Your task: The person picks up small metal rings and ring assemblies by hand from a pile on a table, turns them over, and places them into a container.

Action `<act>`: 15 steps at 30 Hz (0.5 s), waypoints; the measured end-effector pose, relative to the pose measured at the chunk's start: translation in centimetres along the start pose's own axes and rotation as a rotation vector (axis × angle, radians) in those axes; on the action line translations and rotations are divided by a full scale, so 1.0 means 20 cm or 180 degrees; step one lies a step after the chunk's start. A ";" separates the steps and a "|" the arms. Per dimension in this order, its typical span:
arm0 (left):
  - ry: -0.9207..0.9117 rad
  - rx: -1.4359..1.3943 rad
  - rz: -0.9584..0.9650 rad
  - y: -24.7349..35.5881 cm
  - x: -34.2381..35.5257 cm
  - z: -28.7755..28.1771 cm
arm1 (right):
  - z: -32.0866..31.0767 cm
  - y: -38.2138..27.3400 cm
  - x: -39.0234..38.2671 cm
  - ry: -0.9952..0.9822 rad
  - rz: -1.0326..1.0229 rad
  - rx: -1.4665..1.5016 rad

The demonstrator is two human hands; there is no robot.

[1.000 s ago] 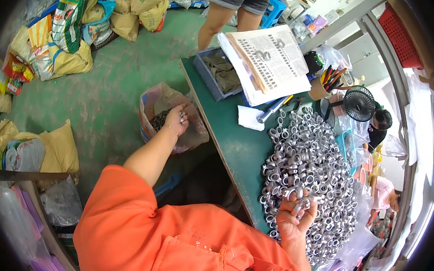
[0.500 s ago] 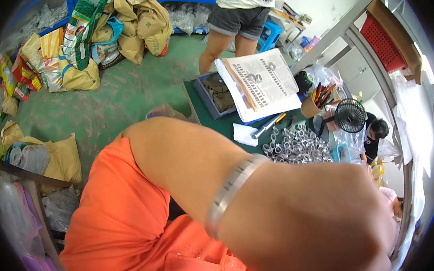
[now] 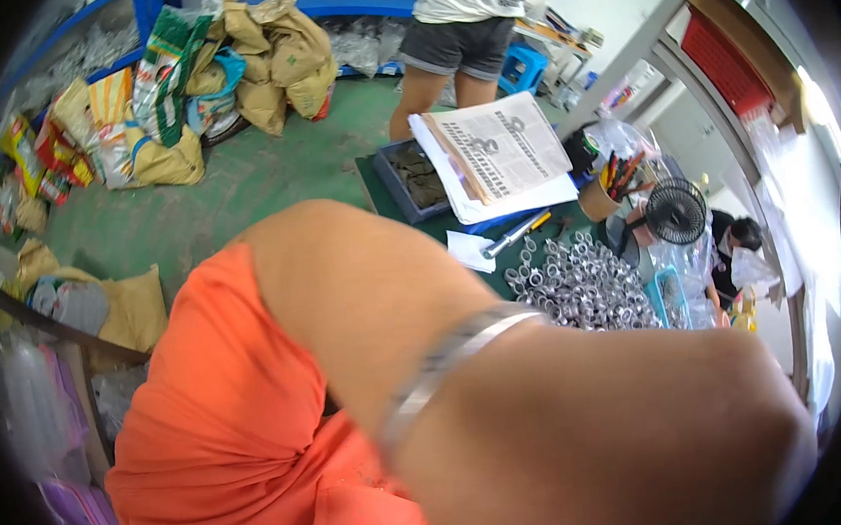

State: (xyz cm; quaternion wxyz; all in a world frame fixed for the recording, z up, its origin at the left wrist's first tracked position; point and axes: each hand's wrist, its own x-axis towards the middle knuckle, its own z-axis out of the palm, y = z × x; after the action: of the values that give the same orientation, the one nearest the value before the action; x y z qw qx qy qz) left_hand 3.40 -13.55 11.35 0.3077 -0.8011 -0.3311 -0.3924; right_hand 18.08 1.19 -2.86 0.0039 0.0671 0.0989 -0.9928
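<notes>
- Here's the left hand [image 3: 657, 421], big and blurred, looming close to the view, a silver band [image 3: 450, 357] around its wrist.
- Grip? Can't tell: the fingers are hidden, so they could be spread, curled or holding something. The right hand is out of sight.
- There are the rings [image 3: 576, 287], a grey heap on the green table [image 3: 436, 229] just beyond the hand, which hides the near part.
- Farther out and left of the grip: paper [image 3: 468, 252], then the tool [image 3: 515, 235] beside it, and the book [image 3: 500, 152] past both.
- Beyond the hand too, a blue basket [image 3: 670, 297] just beside the heap, with the fan [image 3: 676, 212] behind.
- Step in hand, as I read it: left arm lifted near the head, probably off the rings, though the blur makes that uncertain.
- Touching the heap with this hand would call for lowering it, fingers toward the rings.
</notes>
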 end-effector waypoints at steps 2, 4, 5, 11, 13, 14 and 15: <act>0.0037 0.0010 0.0071 0.02 0.03 0.03 | 0.00 0.00 -0.02 -0.0029 -0.0012 -0.0030; 0.0039 0.0041 0.0086 0.02 0.04 0.02 | 0.00 0.00 0.01 -0.0145 -0.0035 -0.0039; 0.0068 0.0025 0.0032 0.04 0.04 0.01 | 0.00 0.00 0.00 -0.0184 -0.0005 -0.0037; 0.0414 -0.0499 -0.0515 0.01 -0.04 0.00 | -0.01 -0.04 0.02 0.0093 0.0048 0.0497; 0.0730 -0.1039 -0.1204 0.01 -0.13 0.11 | -0.25 -0.10 0.02 -0.0422 0.0013 0.0090; 0.0939 -0.1445 -0.1819 -0.01 -0.20 0.20 | -0.19 -0.09 0.03 -0.0344 -0.0078 0.0073; 0.0942 -0.1727 -0.2386 -0.01 -0.28 0.26 | -0.14 -0.07 0.07 -0.0388 -0.0075 0.0106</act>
State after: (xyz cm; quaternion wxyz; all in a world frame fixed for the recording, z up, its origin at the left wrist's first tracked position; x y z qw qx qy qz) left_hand 2.80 -11.23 4.15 -0.0310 -0.6135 -0.4352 -0.6582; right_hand 17.09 3.08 -5.56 -0.0030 0.0054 0.0827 -0.9966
